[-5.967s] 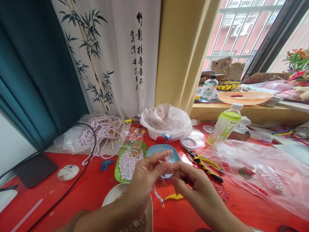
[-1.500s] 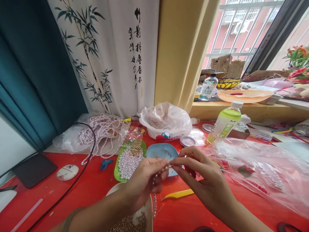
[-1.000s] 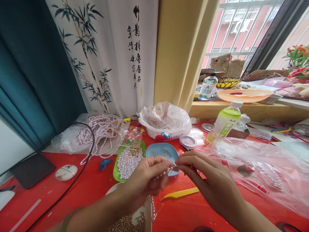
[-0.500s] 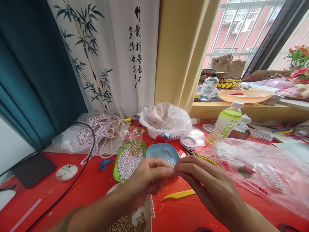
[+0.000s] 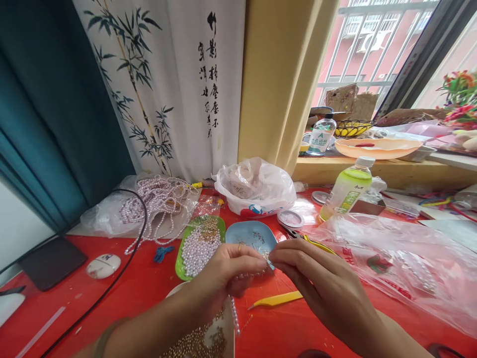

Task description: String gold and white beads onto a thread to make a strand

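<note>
My left hand (image 5: pixel 233 271) is closed in a pinch on a strand of small pearl beads (image 5: pixel 234 315); some beads show under its fingers and the strand hangs below the palm. My right hand (image 5: pixel 322 281) faces it, thumb and fingers pressed together, and whatever lies in that pinch is too small to make out. Just behind the fingertips is a blue tray (image 5: pixel 244 231) with small metal bits. A green tray (image 5: pixel 182 248) of white and gold beads stands left of it. Partly hidden by my left forearm, a pale bowl (image 5: pixel 230 330) holds gold beads. Yellow tweezers (image 5: pixel 279 299) lie between my hands.
Yellow-handled pliers (image 5: pixel 318 243) lie behind my right hand. A drink bottle (image 5: pixel 348 191) and a clear plastic bag (image 5: pixel 391 263) are to the right. Bead strands (image 5: pixel 160 199) are heaped at the back left, near a black cable (image 5: pixel 143 223). A bag-lined bowl (image 5: pixel 255 191) stands behind the trays.
My fingertips have come slightly apart. Beads now show beneath my left fingers, and the hanging strand has shifted a little. The things on the table stay in place.
</note>
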The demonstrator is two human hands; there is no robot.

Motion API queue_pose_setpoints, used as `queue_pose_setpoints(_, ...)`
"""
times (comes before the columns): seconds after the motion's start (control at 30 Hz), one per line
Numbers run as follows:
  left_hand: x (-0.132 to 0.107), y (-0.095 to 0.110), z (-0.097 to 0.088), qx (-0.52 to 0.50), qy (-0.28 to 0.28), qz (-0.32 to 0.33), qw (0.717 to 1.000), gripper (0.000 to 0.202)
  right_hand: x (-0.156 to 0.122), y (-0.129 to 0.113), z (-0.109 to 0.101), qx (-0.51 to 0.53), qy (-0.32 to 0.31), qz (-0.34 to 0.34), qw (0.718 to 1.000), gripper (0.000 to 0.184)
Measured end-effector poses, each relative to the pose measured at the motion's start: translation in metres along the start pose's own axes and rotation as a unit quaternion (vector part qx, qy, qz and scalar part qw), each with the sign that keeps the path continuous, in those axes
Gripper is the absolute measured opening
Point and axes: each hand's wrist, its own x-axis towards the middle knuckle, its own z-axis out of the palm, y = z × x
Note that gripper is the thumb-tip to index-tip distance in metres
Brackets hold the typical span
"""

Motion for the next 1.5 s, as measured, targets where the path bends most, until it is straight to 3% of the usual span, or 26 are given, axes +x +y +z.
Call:
queue_pose_setpoints(0.57, -0.001, 0.005, 0.002, 0.029, 0.034, 0.004, 0.999, 0.013, 0.001, 0.002, 0.001, -0.043, 0.03, 0.001, 0.999, 0.018)
queue_pose_setpoints(0.63, 0.0, 0.005, 0.002, 0.045, 0.042, 0.013, 0.998, 0.013, 0.002, 0.001, 0.0, -0.044, 0.045, 0.02, 0.998, 0.015)
queue_pose_setpoints(0.77, 0.0, 0.002, 0.001, 0.039, 0.058, 0.047, 0.996, 0.014, 0.004, -0.005, -0.002, -0.036, 0.079, 0.125, 0.988, 0.011)
queue_pose_setpoints(0.9, 0.0, 0.0, 0.0, 0.049, 0.07, 0.08, 0.993, 0.016, 0.005, -0.01, 0.003, 0.023, -0.001, 0.189, 0.982, 0.014)
queue_pose_setpoints(1.0, 0.0, 0.0, -0.001, 0.067, 0.081, 0.094, 0.99, 0.016, 0.004, -0.011, 0.009, 0.141, -0.076, 0.253, 0.954, 0.014)
queue_pose_setpoints(1.07, -0.001, 0.0, 0.0, 0.067, 0.084, 0.096, 0.99, 0.015, 0.003, -0.011, 0.012, 0.205, -0.094, 0.275, 0.935, 0.015)
queue_pose_setpoints(1.23, -0.001, 0.0, 0.0, 0.055, 0.066, 0.096, 0.992, 0.011, 0.002, -0.008, 0.01, 0.211, -0.013, 0.265, 0.941, 0.024)
queue_pose_setpoints(1.37, -0.001, -0.002, -0.001, 0.051, 0.052, 0.1, 0.992, 0.01, 0.004, -0.006, 0.007, 0.27, -0.062, 0.227, 0.934, 0.026)
queue_pose_setpoints(1.5, -0.001, -0.001, 0.0, 0.071, 0.065, 0.107, 0.99, 0.009, 0.007, -0.006, 0.003, 0.145, -0.041, 0.189, 0.97, 0.014)
